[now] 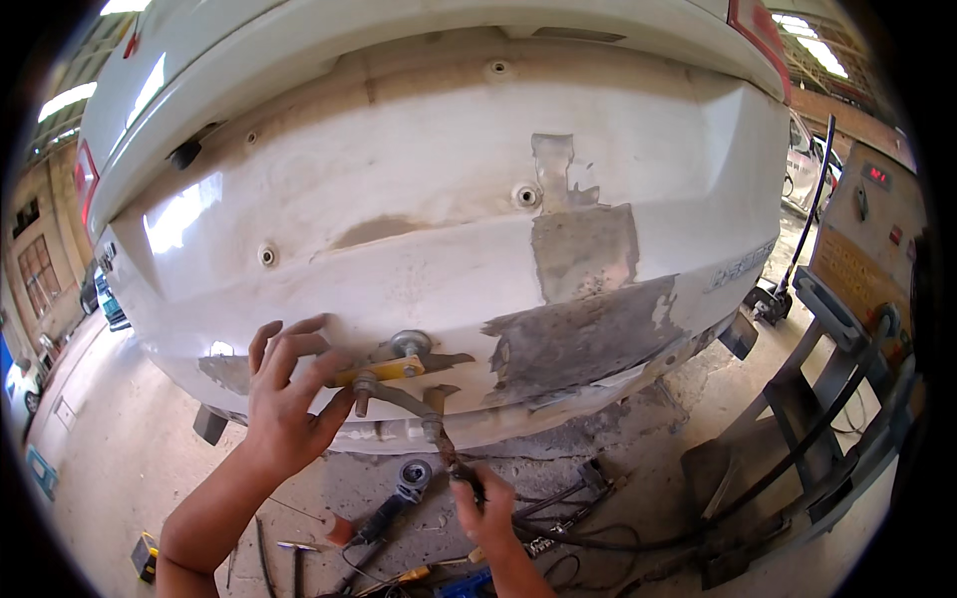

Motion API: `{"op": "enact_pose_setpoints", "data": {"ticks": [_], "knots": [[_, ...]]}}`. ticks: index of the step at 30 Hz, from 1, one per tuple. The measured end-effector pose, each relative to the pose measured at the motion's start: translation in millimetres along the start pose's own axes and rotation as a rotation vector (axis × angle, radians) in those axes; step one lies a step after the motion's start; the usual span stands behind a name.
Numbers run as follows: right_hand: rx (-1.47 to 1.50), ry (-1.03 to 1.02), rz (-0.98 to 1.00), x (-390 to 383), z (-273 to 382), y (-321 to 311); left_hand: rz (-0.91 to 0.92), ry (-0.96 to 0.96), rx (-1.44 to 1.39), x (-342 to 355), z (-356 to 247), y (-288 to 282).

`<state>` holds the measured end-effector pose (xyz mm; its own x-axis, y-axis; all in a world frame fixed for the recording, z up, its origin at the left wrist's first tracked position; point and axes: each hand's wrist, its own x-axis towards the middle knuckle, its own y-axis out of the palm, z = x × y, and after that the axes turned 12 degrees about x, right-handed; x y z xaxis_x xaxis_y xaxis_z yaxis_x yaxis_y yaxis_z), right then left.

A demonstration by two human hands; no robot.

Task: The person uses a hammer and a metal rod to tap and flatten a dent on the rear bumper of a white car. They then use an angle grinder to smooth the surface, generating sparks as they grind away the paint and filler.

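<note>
A hand dent puller with a yellow bar (399,369) stands against the lower part of a white car tailgate (429,279). A round metal foot (411,344) of the tool rests on the panel, and a bolt (365,389) passes through the bar. My left hand (287,404) is at the bar's left end, thumb by the bolt and index finger over the bar; the other fingers spread toward the panel, slightly blurred. Lower down, my right hand (483,508) is wrapped round the puller's dark handle, which joins the bar by a curved metal arm (404,401).
Grey bare patches (588,339) mark the tailgate's right side. On the floor beneath lie an angle grinder (399,493), a hammer (297,558), cables and other tools. A metal machine on a stand (867,229), with a thick black cable, is at the right.
</note>
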<state>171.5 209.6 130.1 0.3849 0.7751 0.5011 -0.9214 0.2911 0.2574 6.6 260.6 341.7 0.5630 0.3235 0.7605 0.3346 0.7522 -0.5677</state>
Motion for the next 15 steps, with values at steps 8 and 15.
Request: {"op": "enact_pose_setpoints", "data": {"ticks": [8, 15], "knots": [[-0.005, 0.002, 0.028, -0.6, -3.8, -0.4, -0.002, 0.114, 0.159, 0.4, -6.2, -3.3], [-0.165, -0.141, -0.034, 1.7, -2.3, -6.4, 0.07, 0.087, 0.2, 5.1, -12.4, -7.4]]}}
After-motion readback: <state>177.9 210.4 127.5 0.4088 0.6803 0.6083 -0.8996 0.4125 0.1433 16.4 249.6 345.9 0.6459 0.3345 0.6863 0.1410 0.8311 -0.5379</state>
